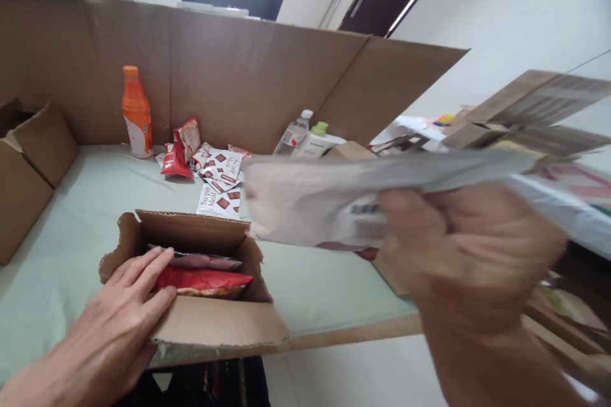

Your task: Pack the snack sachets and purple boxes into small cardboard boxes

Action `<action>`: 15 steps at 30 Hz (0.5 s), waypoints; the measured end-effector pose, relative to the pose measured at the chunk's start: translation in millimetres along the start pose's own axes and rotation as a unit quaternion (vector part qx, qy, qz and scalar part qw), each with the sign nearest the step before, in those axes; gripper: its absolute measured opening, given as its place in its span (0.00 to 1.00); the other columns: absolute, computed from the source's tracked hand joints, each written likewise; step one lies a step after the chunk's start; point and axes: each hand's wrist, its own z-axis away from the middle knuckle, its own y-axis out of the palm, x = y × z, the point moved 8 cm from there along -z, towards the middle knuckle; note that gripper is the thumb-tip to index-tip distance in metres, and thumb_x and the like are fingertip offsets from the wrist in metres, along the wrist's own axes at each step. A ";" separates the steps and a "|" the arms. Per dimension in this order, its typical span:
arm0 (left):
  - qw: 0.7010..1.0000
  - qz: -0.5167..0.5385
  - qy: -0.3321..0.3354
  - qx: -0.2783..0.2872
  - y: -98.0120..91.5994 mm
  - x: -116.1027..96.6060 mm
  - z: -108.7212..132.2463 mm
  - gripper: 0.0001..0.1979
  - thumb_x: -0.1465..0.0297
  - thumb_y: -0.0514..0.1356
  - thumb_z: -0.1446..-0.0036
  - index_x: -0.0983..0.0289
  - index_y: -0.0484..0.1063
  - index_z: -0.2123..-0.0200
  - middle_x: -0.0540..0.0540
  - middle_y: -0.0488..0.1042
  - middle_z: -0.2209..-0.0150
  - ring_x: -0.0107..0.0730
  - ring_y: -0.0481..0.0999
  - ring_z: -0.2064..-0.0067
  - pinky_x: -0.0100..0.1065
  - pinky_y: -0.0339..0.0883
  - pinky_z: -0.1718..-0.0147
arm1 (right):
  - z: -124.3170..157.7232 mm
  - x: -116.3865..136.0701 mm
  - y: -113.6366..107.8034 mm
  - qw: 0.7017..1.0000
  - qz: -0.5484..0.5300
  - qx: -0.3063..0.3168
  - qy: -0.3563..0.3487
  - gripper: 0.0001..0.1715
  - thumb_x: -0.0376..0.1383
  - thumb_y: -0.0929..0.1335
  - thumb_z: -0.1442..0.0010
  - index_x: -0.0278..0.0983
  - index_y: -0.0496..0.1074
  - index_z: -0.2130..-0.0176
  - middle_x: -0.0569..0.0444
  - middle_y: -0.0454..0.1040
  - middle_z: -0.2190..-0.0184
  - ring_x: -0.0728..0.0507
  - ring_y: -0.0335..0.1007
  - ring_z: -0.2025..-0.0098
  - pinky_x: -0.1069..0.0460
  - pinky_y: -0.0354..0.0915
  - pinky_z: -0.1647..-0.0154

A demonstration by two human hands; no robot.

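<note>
Greyish packet (305,203), blurred: pinched it between thumb and fingers of the right hand (461,245), above the table (329,283) and right of the open box (219,323), while laying the left hand (126,296) flat-fingered, not clenched, over the box's left end by the red packet (207,281) inside. Probably called for a firm pinch and light pressure on thin cardboard, well in front of the white packets (222,168) and orange bottle (137,117).

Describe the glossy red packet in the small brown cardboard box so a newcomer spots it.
On the pale green tabletop, find the small brown cardboard box at the left hand. Inside, the glossy red packet sits nearest the wearer; its bright red sets it apart from the dull pinkish packet behind.
</note>
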 end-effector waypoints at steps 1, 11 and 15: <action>1.000 0.006 -0.012 0.005 0.7 1.0 -0.3 0.21 0.78 0.56 0.54 0.63 0.74 0.55 0.69 0.60 0.30 0.62 0.61 0.31 0.61 0.72 0.44 | 3.5 26.2 9.0 0.997 0.024 0.024 -0.067 0.03 0.36 0.70 0.34 0.41 0.76 0.61 0.58 0.77 0.72 0.48 0.71 0.71 0.52 0.66 0.68; 0.993 0.064 -0.043 0.089 -4.3 3.3 -9.5 0.19 0.78 0.61 0.54 0.61 0.76 0.57 0.62 0.75 0.44 0.55 0.73 0.42 0.57 0.70 0.44 | 55.7 113.2 137.5 0.893 0.085 0.318 -0.306 0.16 0.26 0.59 0.30 0.36 0.69 0.67 0.53 0.75 0.75 0.46 0.72 0.75 0.52 0.59 0.74; 0.995 0.049 -0.028 0.077 0.7 2.6 -9.3 0.16 0.77 0.61 0.54 0.62 0.75 0.59 0.63 0.75 0.44 0.56 0.72 0.41 0.58 0.68 0.42 | 93.5 83.2 202.0 0.765 0.173 0.587 -0.202 0.08 0.29 0.64 0.32 0.32 0.73 0.58 0.44 0.81 0.65 0.39 0.79 0.65 0.51 0.63 0.69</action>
